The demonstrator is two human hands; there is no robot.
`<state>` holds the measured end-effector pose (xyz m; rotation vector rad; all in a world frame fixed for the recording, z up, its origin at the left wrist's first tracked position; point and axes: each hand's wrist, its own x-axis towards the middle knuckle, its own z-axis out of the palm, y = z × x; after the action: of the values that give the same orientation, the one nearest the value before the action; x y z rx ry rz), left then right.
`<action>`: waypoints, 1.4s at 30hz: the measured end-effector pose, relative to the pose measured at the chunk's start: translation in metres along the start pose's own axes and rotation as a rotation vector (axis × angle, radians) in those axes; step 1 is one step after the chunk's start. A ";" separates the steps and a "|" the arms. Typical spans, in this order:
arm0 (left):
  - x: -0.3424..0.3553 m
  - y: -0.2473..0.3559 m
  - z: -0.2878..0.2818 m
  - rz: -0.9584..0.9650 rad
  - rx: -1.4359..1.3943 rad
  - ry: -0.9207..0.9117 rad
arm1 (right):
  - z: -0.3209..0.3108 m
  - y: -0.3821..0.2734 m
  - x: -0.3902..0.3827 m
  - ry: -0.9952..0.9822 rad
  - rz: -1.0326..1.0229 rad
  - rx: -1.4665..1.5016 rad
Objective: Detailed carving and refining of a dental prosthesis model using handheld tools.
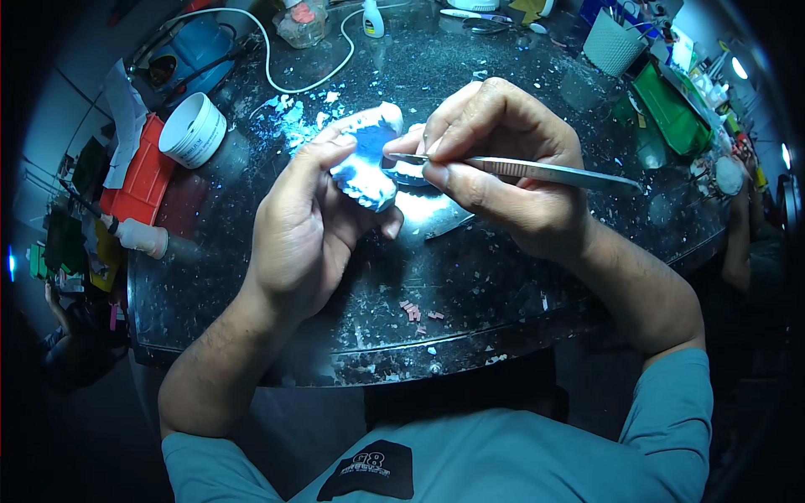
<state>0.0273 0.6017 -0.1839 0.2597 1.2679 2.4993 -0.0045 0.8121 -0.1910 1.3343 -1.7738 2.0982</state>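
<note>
My left hand (289, 222) is closed around a dental cast (369, 186), tilted up under bright light. Its rim is white and knobbly like teeth, and its inner face looks blue. In my right hand (520, 151) a metal scalpel (558, 173) is pinched between thumb and fingers, its ridged flat handle extending to the right. The scalpel's tip points left, close to the cast; I cannot tell whether they touch. Behind and below the cast, a shiny bright surface (432, 214) is partly hidden by my hands. White and bluish shavings (298, 121) lie beyond my left hand.
Small pink pieces (411, 311) lie near the table's front edge. To the left are a white tub (193, 130), a red tray (138, 176) and a blue device (197, 54). A white cable (267, 59) loops behind. At right are a basket (615, 44) and green bin (671, 109).
</note>
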 end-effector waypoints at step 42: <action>-0.015 -0.013 0.008 0.039 -0.191 -0.189 | 0.015 -0.021 0.001 -0.047 -0.398 -0.776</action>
<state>0.0460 0.6098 -0.1902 0.4647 0.9524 2.5371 0.0150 0.8060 -0.1753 1.3293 -1.8386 1.0120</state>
